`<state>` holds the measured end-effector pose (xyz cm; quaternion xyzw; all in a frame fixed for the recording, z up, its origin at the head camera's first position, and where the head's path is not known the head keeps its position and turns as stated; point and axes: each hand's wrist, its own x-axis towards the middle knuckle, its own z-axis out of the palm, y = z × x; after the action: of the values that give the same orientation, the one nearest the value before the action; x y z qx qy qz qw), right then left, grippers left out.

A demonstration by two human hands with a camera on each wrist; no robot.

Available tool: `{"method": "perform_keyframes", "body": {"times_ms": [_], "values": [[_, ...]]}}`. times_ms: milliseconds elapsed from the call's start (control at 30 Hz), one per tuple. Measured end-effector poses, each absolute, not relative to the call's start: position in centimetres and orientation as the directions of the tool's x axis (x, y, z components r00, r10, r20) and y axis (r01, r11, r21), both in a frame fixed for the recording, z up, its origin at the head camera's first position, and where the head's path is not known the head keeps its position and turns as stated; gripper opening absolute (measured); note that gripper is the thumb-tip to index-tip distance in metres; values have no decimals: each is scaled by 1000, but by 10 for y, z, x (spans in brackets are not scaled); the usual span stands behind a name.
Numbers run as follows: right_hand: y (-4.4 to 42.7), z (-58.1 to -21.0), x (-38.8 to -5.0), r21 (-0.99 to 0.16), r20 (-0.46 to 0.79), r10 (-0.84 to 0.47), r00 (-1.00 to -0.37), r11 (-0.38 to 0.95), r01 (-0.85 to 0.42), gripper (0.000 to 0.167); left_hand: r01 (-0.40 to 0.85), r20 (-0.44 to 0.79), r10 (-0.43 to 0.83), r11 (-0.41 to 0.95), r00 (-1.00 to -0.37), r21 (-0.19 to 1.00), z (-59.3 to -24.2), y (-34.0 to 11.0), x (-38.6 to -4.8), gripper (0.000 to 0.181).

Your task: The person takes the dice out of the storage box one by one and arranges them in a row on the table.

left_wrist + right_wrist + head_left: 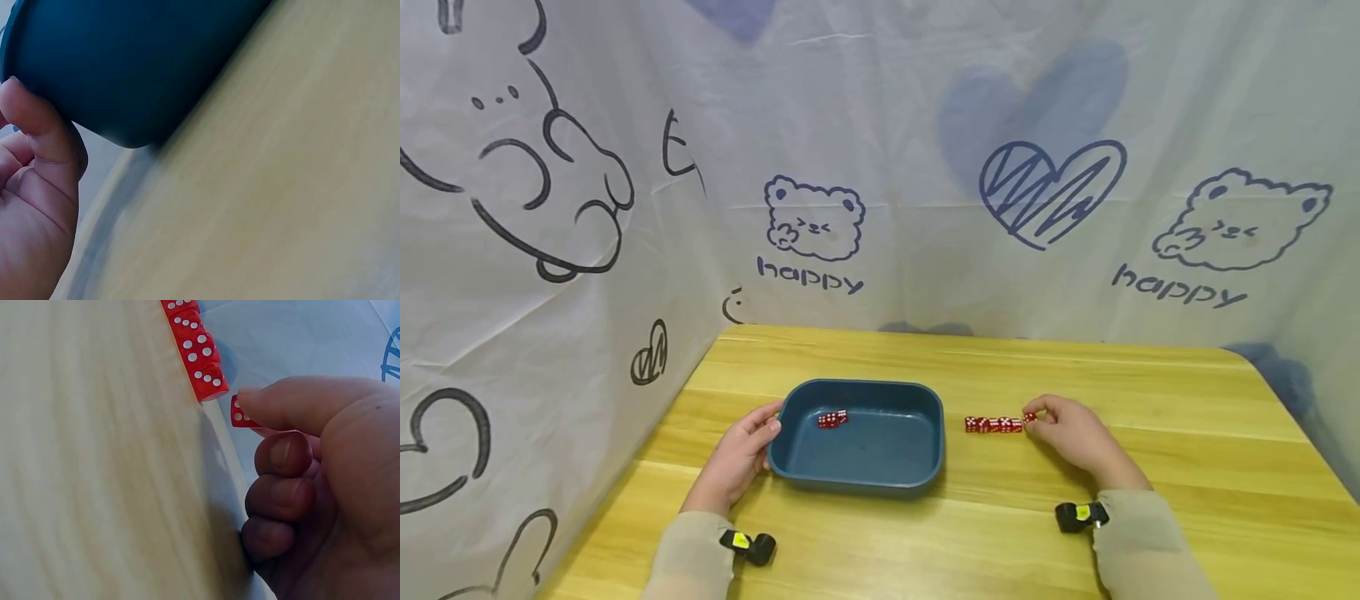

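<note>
A dark teal tray [857,458] stands on the table, with several red dice [831,419] inside toward its left back. My left hand [739,454] grips the tray's left end, thumb at the rim; the left wrist view shows this hand [37,187] against the tray's wall [125,62]. Right of the tray lies a row of red dice [992,425]. At the row's right end my right hand [1075,433] pinches one die [1030,417]. In the right wrist view that die [240,414] is between thumb and forefinger, a small gap from the row [203,353]; the other fingers are curled.
The wooden table [925,550] has its back edge against a white cloth [910,250] printed with hearts and bears. More cloth [512,333] hangs along the left side. A small black device is strapped on each wrist.
</note>
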<state>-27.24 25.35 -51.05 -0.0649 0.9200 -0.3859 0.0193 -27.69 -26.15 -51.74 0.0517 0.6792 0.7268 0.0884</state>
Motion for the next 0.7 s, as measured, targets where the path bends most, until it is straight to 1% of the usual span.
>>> {"method": "perform_keyframes", "body": {"times_ms": [700], "values": [[244, -508, -271, -647, 13, -170, -985, 750, -138, 21, -50, -40, 187, -49, -981, 998, -516, -261, -275, 50]]}}
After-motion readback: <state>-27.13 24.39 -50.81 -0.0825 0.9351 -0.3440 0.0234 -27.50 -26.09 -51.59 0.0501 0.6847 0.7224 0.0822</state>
